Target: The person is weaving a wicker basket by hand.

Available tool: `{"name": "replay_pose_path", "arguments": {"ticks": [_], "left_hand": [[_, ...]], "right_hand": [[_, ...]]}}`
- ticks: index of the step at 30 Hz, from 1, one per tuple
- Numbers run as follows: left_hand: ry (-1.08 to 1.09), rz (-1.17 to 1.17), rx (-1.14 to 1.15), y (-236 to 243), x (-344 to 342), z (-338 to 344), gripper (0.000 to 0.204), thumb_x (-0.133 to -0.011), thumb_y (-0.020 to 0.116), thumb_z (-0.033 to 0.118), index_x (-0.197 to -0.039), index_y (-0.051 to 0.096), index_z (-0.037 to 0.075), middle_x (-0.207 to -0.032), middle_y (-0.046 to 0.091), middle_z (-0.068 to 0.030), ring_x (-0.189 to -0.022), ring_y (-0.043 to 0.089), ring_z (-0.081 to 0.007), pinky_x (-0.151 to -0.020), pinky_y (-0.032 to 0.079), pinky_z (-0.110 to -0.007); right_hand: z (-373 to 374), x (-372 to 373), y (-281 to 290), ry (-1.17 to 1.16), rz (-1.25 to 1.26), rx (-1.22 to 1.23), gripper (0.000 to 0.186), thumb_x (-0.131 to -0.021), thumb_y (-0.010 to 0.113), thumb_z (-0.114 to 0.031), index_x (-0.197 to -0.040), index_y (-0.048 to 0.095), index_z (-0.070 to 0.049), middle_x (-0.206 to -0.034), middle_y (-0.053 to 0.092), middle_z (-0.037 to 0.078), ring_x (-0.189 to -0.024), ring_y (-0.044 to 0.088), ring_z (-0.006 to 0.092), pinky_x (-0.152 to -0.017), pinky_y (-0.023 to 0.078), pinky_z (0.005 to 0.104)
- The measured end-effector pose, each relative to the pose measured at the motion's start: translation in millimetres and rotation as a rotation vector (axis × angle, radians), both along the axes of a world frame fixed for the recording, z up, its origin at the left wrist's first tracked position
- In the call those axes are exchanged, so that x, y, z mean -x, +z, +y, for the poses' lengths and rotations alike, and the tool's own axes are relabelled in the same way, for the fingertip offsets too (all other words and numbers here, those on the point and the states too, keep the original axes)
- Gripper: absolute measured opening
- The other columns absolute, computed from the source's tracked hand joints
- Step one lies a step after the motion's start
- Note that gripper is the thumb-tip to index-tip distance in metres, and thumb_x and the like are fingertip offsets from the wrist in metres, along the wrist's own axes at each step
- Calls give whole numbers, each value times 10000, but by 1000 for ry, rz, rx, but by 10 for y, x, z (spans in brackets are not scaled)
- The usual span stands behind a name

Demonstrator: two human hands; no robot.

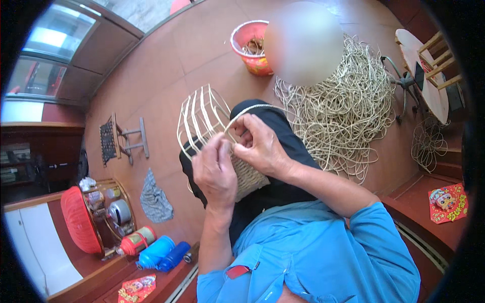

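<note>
A half-woven basket rests on my lap between my dark-trousered legs. Its lower part is closely woven in straw-coloured cord, while the upper part is a bare frame of thin pale ribs. My left hand is closed on the basket at the edge of the weave, with its fingers pinched together. Beside it, my right hand pinches a length of straw cord. That cord arches over my right knee toward the loose heap. The fingertips of both hands nearly meet, and the exact crossing of cord and rib is partly hidden.
A large heap of loose cord spreads over the tiled floor at right. Behind it stands a red bucket, next to a blurred round patch. On the left are a small stool, a grey cloth and several flasks.
</note>
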State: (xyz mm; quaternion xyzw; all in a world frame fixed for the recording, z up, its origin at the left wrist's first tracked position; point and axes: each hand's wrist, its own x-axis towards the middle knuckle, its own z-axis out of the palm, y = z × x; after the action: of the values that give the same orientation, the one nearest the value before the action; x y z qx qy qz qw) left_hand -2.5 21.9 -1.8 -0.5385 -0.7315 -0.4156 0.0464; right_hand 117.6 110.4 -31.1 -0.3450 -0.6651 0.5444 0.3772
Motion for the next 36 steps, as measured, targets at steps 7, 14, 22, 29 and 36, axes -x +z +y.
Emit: {"name": "replay_pose_path", "arguments": {"ticks": [7,14,22,29,36], "left_hand": [[-146,265,203,-9,-168,-147,475,-959,666,-21,-1427,652,62,-1166,740,-126,-998,705,-307,-891,516,-451],[-158,72,307,134,-288,-104,514,-954,581,-93,-1435,654,73,-1166,770,-187,-1105,733,-374,-954,523,-489],[-170,-80,333,93,-197,-89,579,-929,557,-97,-1470,616,101,-1194,767,-174,-1091,729,-363,-918,495,-469],[-136,-210,397,158,-207,-134,590,-911,540,-100,-1466,613,86,-1212,765,-184,-1144,731,-373,-965,507,-485],[-115,-235,275,277,-144,-91,512,-963,526,-101,-1439,632,57,-1199,768,-215,-1122,757,-378,-952,578,-483]], "right_hand": [[40,-115,8,164,132,283,382,-894,718,-38,-1264,637,9,-1113,679,105,-866,676,127,-797,598,322],[318,-306,-115,503,101,189,626,-939,599,27,-1559,519,-4,-1147,669,57,-925,642,89,-841,552,288],[286,-270,-145,490,-21,20,678,-900,665,71,-1561,546,-21,-1071,705,136,-902,726,219,-829,596,363],[31,-254,-335,208,107,-150,553,-955,759,60,-1481,607,-21,-1068,748,80,-958,728,134,-812,594,290],[112,-270,-186,94,79,-173,468,-935,754,34,-1385,667,-59,-1003,741,110,-867,768,201,-776,619,340]]}}
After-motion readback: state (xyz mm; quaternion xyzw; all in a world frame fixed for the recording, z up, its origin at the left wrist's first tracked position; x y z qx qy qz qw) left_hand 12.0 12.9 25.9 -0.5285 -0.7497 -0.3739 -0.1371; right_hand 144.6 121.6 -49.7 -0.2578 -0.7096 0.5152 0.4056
